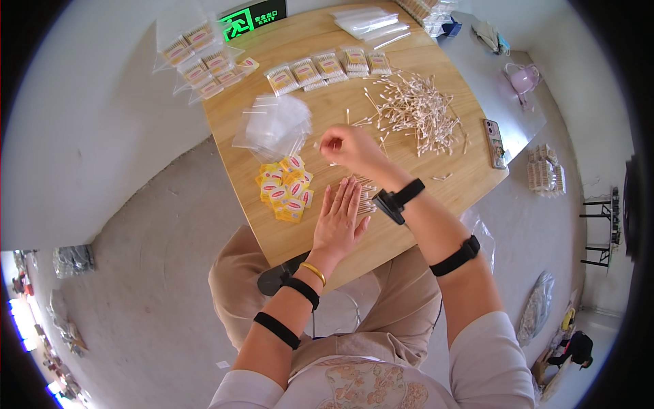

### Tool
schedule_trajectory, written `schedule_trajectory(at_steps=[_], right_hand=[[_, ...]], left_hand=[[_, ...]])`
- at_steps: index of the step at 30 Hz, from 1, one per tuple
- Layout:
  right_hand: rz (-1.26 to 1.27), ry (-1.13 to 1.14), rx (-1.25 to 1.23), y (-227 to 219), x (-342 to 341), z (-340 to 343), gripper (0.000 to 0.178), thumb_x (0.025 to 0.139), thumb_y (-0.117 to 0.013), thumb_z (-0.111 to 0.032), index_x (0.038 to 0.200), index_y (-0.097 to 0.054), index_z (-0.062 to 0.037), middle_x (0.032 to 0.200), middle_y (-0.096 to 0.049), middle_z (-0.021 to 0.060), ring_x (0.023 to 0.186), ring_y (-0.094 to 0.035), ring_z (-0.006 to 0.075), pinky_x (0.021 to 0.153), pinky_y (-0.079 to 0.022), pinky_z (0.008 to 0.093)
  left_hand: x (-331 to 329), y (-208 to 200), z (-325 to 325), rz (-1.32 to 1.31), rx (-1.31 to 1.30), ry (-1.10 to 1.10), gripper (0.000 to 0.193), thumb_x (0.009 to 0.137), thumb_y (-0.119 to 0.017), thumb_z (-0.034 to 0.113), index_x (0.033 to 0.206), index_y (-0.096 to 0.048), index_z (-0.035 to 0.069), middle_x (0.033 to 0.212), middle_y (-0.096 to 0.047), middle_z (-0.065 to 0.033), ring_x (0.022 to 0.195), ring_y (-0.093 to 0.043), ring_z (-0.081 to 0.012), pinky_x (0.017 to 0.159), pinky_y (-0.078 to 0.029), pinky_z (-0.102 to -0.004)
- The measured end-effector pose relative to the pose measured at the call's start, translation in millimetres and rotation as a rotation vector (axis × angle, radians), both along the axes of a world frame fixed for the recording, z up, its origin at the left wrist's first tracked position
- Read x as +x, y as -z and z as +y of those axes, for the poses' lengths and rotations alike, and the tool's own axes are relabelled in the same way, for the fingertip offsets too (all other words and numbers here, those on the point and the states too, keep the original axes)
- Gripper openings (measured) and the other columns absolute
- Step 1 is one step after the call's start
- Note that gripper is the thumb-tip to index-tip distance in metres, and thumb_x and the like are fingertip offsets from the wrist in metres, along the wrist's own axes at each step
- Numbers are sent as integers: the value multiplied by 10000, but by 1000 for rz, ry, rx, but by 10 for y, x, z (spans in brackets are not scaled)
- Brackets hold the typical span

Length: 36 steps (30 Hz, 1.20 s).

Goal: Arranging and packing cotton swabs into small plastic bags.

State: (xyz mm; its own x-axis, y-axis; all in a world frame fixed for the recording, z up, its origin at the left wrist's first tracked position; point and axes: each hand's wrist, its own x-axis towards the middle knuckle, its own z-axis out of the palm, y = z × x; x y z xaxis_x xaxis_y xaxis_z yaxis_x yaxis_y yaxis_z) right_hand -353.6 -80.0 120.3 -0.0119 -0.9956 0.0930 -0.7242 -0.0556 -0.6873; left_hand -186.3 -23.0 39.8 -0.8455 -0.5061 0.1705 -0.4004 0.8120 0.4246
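A: Start close in. What is the left hand (338,221) doing?

B: It lies flat on the wooden counter (436,184) near the front edge, fingers straight and spread, its grip wide and holding nothing. The fingertips rest beside a small bundle of cotton swabs (364,198) lying in a neat row; whether they touch it I cannot tell.

A: And just left of that hand?

B: A heap of small yellow and red labels (285,191), overlapping one another.

A: The right hand (347,145)?

B: Raised a little farther out, above the middle of the counter. Its grip is narrow, thumb and fingertips pinched together on what look like a few thin swabs, though they are too small to count.

A: What lies past it?

B: To its left, a loose stack of clear plastic bags (276,126). To its right, a broad scattered pile of loose swabs (415,109), and near the right edge a phone (494,143) lying flat.

A: And at the far side?

B: A row of filled swab packets (327,68) across the counter, more clear bags (368,22) behind them, and another group of packets (204,58) on the pale surface off the far left corner.
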Motion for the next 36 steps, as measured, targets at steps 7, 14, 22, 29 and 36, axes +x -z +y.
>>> schedule_trajectory(at_steps=[7, 14, 22, 29, 36], right_hand=[[-1085, 403, 22, 96, -359, 711, 126, 925, -641, -172, 960, -657, -52, 881, -688, 34, 773, -574, 80, 702, -420, 245], [-964, 625, 81, 119, -572, 1501, 138, 924, -635, -164, 944, -649, -28, 878, -691, 54, 787, -610, 102, 717, -454, 239], [-424, 1137, 326, 608, -1237, 2227, 208, 864, -714, -209, 909, -661, -13, 805, -702, 89, 720, -648, 155, 641, -493, 293], [253, 622, -73, 502, -1022, 2309, 79, 801, -688, -57, 866, -643, -52, 893, -610, 127, 815, -627, 279, 722, -502, 351], [-79, 694, 107, 571, -1207, 2407, 93, 826, -670, -21, 916, -656, -40, 910, -578, 116, 855, -600, 239, 774, -489, 340]], left_hand=[[-60, -16, 24, 34, 31, -9, 680, 959, -526, 334, 1504, -291, 4, 1585, -285, -155, 1490, -232, -303, 1229, -157, -487], [-55, -12, 16, 34, 26, -24, 657, 942, -557, 309, 1481, -338, 3, 1579, -305, -142, 1486, -245, -287, 1230, -164, -481], [-78, -19, 33, 43, 16, -18, 630, 940, -551, 278, 1469, -342, 8, 1573, -306, -150, 1481, -251, -304, 1226, -176, -479], [-37, -9, 11, 41, 2, -35, 646, 930, -554, 294, 1470, -344, 8, 1579, -304, -142, 1484, -244, -302, 1228, -170, -478], [-87, 32, 34, 66, 3, -34, 636, 922, -566, 283, 1460, -358, 15, 1574, -311, -140, 1474, -262, -315, 1221, -188, -483]])
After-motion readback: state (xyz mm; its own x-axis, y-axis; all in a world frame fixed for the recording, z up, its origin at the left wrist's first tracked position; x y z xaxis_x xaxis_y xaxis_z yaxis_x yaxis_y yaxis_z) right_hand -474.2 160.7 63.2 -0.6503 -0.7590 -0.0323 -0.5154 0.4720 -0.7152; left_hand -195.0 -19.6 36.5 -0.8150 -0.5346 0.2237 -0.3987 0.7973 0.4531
